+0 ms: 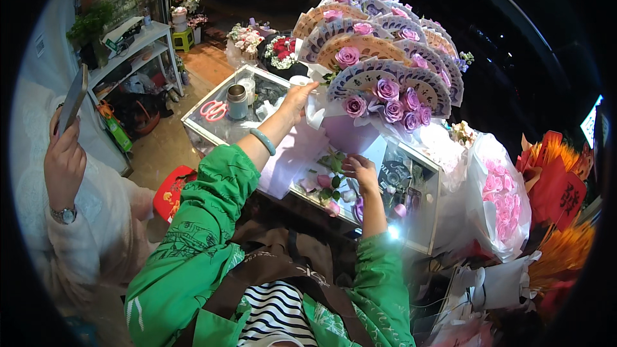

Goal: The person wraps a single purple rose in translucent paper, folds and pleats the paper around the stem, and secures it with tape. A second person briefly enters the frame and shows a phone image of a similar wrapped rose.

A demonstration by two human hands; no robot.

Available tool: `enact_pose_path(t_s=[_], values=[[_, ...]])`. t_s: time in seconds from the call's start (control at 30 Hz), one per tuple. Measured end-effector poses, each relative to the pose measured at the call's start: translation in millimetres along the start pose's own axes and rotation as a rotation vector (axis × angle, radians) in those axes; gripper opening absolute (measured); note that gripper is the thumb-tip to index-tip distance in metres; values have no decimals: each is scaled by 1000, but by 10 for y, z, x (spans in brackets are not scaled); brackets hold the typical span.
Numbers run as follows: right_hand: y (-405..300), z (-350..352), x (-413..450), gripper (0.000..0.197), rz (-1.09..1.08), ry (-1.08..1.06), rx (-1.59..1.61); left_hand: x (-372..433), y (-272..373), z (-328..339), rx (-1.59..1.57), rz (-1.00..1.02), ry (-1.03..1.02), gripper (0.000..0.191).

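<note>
A large bouquet of pink-purple roses [387, 89] and fanned banknotes [359, 48] stands upright in a lilac container [351, 131] on a glass-topped counter [308, 198]. My left hand [298, 101], below a jade-coloured bangle [263, 141], reaches to the bouquet's left side. Its fingers are at a white ribbon or wrapping strip [315, 114]; whether they grip it is unclear. In front of the container, my right hand [360, 171] is spread, with nothing seen in it. Cut rose leaves [332, 160] and loose pink petals [332, 208] lie beside it. Lilac wrapping sheets [284, 166] lie between my arms.
Pink-handled scissors [213, 111] and an open metal flask [236, 101] stand or lie at the counter's left. A person's hand [65, 166] holds a phone [73, 99] further left. A wrapped pink bouquet [502, 197] is at right; a red stool [174, 190] is at left.
</note>
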State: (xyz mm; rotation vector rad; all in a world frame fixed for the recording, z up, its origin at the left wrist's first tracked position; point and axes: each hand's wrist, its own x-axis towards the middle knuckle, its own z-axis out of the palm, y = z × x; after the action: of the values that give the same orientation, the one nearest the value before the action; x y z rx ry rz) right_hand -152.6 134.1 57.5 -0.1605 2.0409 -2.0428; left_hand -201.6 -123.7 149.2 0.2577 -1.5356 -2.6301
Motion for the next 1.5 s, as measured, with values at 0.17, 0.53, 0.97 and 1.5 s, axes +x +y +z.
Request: enact_pose_path(t_s=[0.17, 0.53, 0.97, 1.5], values=[[-444, 564, -320, 15, -73, -172, 6, -157, -10, -136, 177, -192, -179, 23], [-2114, 1059, -2024, 5, -1186, -1047, 324, -323, 109, -138, 250, -184, -96, 15], [-717, 1420, -1037, 15, -243, -481, -491, -329, 4, -88, -125, -292, -120, 21], [635, 1682, 430, 13, -760, 90, -1329, -1140, -157, -1385, -256, -101, 14, 13]])
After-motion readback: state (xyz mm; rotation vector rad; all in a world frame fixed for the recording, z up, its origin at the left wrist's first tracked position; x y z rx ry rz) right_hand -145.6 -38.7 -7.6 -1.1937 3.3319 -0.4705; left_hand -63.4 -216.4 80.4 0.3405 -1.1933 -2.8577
